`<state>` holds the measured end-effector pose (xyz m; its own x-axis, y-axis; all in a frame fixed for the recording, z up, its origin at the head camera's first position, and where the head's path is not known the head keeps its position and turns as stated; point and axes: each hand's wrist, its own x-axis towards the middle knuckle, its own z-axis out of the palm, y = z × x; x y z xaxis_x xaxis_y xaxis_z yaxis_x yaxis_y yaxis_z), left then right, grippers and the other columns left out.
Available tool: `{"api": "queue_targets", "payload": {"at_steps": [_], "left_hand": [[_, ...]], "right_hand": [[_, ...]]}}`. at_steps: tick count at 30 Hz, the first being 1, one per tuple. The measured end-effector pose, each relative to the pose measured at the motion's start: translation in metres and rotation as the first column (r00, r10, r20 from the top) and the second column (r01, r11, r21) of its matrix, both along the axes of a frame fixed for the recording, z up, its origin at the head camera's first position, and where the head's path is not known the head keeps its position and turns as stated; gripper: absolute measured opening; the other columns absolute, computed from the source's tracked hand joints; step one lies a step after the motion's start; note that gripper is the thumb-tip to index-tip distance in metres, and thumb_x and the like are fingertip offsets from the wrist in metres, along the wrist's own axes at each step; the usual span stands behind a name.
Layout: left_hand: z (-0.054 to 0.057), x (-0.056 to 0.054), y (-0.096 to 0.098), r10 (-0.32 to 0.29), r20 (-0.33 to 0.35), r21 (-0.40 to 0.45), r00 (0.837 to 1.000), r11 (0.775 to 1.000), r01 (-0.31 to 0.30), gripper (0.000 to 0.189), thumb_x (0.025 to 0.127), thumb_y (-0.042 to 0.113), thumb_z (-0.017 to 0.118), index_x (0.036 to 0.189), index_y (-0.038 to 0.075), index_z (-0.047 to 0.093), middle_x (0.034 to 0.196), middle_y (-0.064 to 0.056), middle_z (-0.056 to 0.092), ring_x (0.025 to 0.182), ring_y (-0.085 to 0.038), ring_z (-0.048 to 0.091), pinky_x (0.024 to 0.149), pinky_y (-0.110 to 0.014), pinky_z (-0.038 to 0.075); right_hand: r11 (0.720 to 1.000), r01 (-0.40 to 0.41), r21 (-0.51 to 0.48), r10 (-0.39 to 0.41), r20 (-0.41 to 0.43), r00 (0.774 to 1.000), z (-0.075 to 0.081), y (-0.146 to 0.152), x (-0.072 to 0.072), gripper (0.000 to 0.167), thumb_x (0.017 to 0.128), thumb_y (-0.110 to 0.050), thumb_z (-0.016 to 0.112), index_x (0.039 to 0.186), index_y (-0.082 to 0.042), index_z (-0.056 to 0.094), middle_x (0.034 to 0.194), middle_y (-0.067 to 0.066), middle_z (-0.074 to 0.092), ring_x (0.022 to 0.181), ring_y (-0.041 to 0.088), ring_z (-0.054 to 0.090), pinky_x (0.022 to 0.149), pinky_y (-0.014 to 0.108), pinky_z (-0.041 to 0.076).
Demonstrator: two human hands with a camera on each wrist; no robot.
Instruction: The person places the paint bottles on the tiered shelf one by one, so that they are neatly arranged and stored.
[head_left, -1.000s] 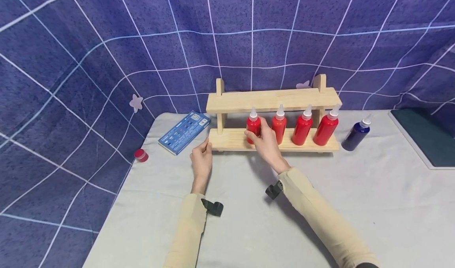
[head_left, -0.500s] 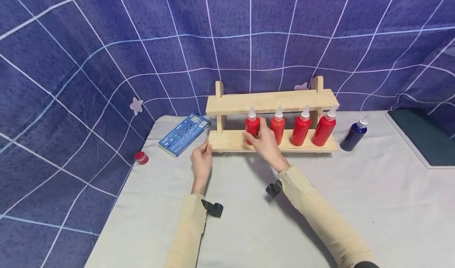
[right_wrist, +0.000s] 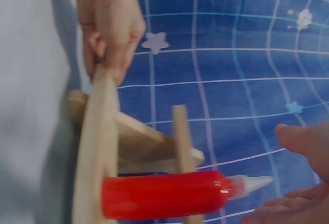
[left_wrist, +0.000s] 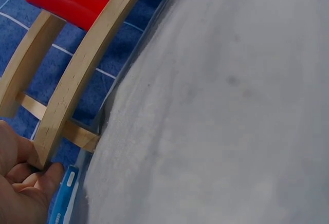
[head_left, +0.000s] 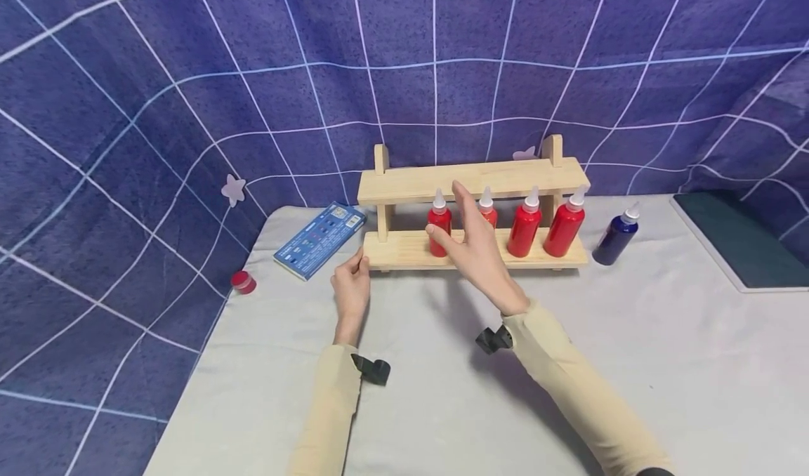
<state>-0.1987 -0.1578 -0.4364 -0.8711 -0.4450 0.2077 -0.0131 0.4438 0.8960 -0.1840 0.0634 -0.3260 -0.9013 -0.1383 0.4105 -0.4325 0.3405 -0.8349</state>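
A two-tier wooden shelf (head_left: 395,250) stands at the back of the table. My left hand (head_left: 352,288) grips the left end of its lower board, thumb and fingers around the edge in the left wrist view. Several red squeeze bottles with white nozzle tips stand on that board. My right hand (head_left: 479,255) is beside the leftmost red bottle (head_left: 438,220), thumb and fingers spread apart and holding nothing. The hand partly hides the second red bottle (head_left: 489,215). In the right wrist view, a gap shows between the fingers (right_wrist: 289,203) and the bottle's nozzle.
A dark blue bottle (head_left: 615,240) stands on the table right of the shelf. Left of it lies a flat blue box (head_left: 319,241), with a small red-lidded jar (head_left: 243,282) further left. A dark green board (head_left: 746,241) lies at the far right, before a blue curtain (head_left: 404,76).
My right hand has let go of the leftmost red bottle, its fingers spreading and lifting away. The bottle stays upright on the lower board. My left hand keeps its grip on the shelf.
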Motion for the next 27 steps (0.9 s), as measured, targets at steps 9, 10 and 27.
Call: {"api": "queue_targets", "payload": {"at_steps": [9, 10, 27], "left_hand": [[-0.003, -0.002, -0.001, -0.007, 0.005, 0.009, 1.0, 1.0, 0.007, 0.031, 0.094, 0.01, 0.061, 0.125, 0.007, 0.065, 0.115, -0.017, 0.068, 0.104, -0.026, 0.068, 0.088, -0.04, 0.055], [-0.002, -0.002, -0.001, -0.008, 0.008, 0.009, 1.0, 1.0, 0.008, 0.031, 0.095, 0.009, 0.061, 0.125, 0.006, 0.065, 0.116, -0.017, 0.067, 0.104, -0.026, 0.068, 0.088, -0.04, 0.055], [0.001, -0.001, 0.001, -0.016, 0.032, -0.003, 0.999, 1.0, 0.016, 0.031, 0.096, 0.013, 0.06, 0.126, 0.006, 0.064, 0.119, -0.016, 0.066, 0.106, -0.026, 0.067, 0.088, -0.04, 0.056]], "right_hand": [[0.995, 0.002, -0.102, -0.01, -0.077, 0.997, 0.028, 0.029, 0.024, 0.073, 0.089, -0.015, 0.072, 0.15, -0.008, 0.034, 0.153, 0.007, 0.04, 0.14, 0.02, 0.039, 0.113, 0.038, 0.035], [0.993, 0.011, -0.119, -0.021, -0.084, 0.996, 0.03, 0.033, 0.026, 0.072, 0.089, -0.014, 0.072, 0.15, -0.008, 0.034, 0.153, 0.006, 0.041, 0.14, 0.018, 0.039, 0.113, 0.037, 0.035], [0.911, 0.185, -0.368, -0.236, -0.098, 0.967, 0.045, 0.125, 0.041, 0.069, 0.088, 0.006, 0.066, 0.149, -0.007, 0.037, 0.152, 0.01, 0.042, 0.142, 0.021, 0.037, 0.114, 0.037, 0.032]]}}
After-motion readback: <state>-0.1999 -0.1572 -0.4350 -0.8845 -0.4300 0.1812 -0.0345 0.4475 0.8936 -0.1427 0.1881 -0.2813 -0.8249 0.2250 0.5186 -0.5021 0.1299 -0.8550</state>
